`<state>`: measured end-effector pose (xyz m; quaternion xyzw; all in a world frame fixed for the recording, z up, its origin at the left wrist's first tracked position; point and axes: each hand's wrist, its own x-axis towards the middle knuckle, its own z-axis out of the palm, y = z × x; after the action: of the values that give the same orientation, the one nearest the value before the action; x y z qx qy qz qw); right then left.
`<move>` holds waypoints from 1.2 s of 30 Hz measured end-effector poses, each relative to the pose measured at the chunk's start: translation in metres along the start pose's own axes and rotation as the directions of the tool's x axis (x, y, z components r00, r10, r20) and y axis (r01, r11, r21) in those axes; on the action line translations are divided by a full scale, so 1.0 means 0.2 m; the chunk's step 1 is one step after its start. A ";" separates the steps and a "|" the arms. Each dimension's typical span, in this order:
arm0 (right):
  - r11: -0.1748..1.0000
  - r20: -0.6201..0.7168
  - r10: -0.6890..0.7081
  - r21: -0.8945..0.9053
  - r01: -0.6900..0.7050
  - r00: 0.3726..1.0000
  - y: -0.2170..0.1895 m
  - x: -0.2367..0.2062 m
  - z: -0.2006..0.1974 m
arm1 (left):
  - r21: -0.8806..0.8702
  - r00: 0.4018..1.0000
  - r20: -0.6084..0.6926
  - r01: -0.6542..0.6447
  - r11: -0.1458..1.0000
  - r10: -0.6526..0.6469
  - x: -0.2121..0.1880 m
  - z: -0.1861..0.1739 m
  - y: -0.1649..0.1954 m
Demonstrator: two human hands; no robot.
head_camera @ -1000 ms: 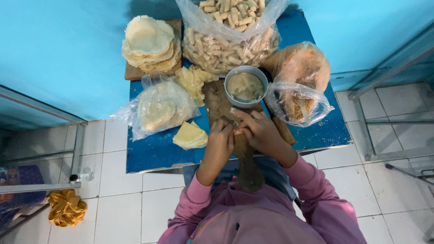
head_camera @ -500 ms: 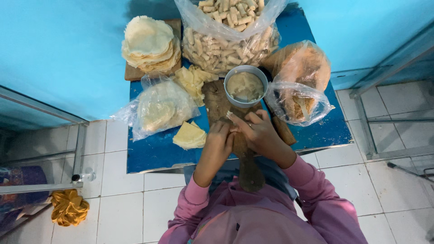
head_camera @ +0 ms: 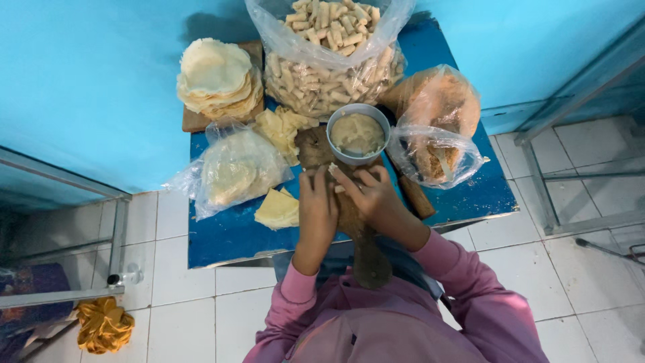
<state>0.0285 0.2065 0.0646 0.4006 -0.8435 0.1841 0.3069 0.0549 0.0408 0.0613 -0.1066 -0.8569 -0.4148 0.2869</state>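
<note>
Blue table (head_camera: 228, 242) carries a grey bowl (head_camera: 358, 133) of paste and a clear bag (head_camera: 329, 60) of rolls. Both hands, left hand (head_camera: 317, 210) and right hand (head_camera: 367, 195), pinch a small wrapper (head_camera: 334, 171) over the wooden board (head_camera: 356, 228).

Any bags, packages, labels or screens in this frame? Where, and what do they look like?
Big clear bag: table back centre, open top, full of pale rolled sticks.
Crumb bag: back right, clear plastic, orange-brown crumbs inside.
Small open bag: right of the grey bowl, clear, crumpled, brownish contents.
Wrapper bag: left on the blue table, clear, round pale sheets inside.
No labels, signs or screens visible.
</note>
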 end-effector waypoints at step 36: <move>0.966 0.088 0.089 0.236 -0.108 0.992 -0.46 1.28 -0.02 | 0.334 0.860 -0.169 0.510 0.793 -0.482 -0.15 -1.61 -0.84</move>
<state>-0.0220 0.0087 0.2438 0.3992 -0.8449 0.2845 0.2139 0.1391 -0.3129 0.0938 0.1929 -0.9053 -0.3117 0.2147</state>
